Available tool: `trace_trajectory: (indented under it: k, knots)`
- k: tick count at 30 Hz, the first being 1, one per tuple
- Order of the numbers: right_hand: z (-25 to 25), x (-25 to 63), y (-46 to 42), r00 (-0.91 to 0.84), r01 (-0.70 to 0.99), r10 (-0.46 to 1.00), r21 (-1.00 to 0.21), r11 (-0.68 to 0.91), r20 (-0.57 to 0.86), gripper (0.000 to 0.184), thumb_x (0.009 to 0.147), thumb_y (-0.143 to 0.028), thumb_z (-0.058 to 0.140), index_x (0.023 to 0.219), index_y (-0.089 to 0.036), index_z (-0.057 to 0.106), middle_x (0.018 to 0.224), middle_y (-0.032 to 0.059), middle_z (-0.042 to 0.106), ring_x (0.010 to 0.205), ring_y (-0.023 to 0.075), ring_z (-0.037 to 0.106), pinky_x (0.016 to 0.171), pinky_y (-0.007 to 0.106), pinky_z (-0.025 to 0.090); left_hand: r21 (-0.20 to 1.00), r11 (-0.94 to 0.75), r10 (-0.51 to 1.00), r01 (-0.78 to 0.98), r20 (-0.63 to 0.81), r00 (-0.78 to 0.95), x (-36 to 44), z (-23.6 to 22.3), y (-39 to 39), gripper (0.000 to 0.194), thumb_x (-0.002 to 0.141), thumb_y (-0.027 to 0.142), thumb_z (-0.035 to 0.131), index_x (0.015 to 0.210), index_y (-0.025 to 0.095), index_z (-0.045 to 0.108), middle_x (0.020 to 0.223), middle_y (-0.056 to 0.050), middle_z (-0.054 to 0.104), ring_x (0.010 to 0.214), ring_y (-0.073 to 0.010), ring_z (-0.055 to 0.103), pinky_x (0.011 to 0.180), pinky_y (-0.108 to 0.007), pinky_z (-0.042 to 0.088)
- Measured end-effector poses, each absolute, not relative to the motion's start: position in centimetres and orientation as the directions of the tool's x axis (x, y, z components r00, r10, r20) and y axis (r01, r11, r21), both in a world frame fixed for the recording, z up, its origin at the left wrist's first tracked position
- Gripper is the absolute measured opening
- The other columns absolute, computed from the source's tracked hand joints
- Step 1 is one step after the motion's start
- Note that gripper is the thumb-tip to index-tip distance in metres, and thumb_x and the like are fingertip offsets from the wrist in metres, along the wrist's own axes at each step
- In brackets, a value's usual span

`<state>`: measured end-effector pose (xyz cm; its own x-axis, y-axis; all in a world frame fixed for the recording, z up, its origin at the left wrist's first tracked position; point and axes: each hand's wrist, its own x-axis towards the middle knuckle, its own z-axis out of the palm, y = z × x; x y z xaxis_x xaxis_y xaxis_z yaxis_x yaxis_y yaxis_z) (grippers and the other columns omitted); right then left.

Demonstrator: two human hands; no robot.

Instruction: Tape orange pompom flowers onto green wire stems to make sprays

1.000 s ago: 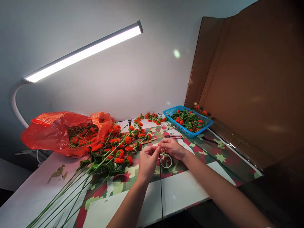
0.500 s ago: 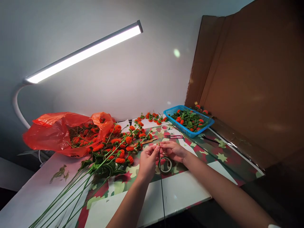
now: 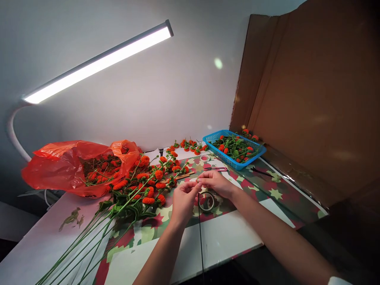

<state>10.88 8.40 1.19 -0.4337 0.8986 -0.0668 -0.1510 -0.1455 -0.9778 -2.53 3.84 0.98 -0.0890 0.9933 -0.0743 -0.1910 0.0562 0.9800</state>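
Note:
My left hand (image 3: 184, 198) pinches the top of a thin dark stem (image 3: 200, 237), which hangs down past the table's front edge. My right hand (image 3: 216, 183) meets it fingertip to fingertip at the stem's upper end, its thumb and fingers closed there. A small bit of green shows between the fingertips; most of it is hidden. Just behind and below the hands, a roll of pale tape (image 3: 207, 202) lies on the patterned cover. Left of my left hand lies a bunch of long-stemmed orange flowers (image 3: 150, 194) with green leaves.
A red plastic bag (image 3: 56, 166) of orange flowers is at the left. A blue basket (image 3: 251, 161) holds more, at the back right. Pink-handled snips (image 3: 218, 169), a smaller tape roll (image 3: 204, 158) and wooden sticks (image 3: 185, 175) lie behind the hands. A cardboard sheet (image 3: 311, 99) stands right; a lamp (image 3: 101, 63) shines above.
My right hand's fingers have shifted slightly and closed in on the stem's tip beside my left fingers. My left hand keeps its pinch. The whole view has moved a little.

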Motion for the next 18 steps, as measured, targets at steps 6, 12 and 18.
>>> trace_trajectory:
  k: [6,12,18]
  knots:
    - [1.8,10.8,8.2,-0.393,-0.044,0.919,-0.998,-0.033,-0.013,0.020,0.064,-0.033,0.071,0.066,-0.013,0.065,0.064,-0.0004,0.060,0.063,0.0119,0.051,0.062,0.026,0.038,0.973,-0.187,0.946,0.131,0.215,-0.242,-2.0,1.0,3.2,0.024,0.068,0.035,0.069,0.082,0.016,0.068,0.065,-0.004,0.068,0.053,-0.0166,0.062,0.051,-0.025,0.047]
    - [1.5,10.4,8.3,-0.353,-0.004,0.935,-1.000,0.011,0.011,0.016,0.067,-0.030,0.067,0.067,-0.014,0.066,0.063,-0.0002,0.059,0.063,0.0125,0.051,0.062,0.026,0.038,0.858,-0.323,0.861,0.399,0.441,-0.253,-1.9,0.3,3.3,0.014,0.075,0.031,0.061,0.078,0.019,0.068,0.069,-0.006,0.067,0.059,-0.0177,0.059,0.061,-0.028,0.044]
    - [1.2,10.2,8.5,-0.332,-0.003,0.943,-1.000,0.013,0.013,0.015,0.063,-0.029,0.069,0.063,-0.014,0.066,0.060,0.0000,0.060,0.060,0.0126,0.050,0.059,0.026,0.038,0.624,-0.319,0.814,0.713,0.566,-0.131,-2.0,-0.1,3.5,0.018,0.080,0.023,0.050,0.064,0.019,0.059,0.059,-0.005,0.058,0.057,-0.0184,0.054,0.056,-0.027,0.036]
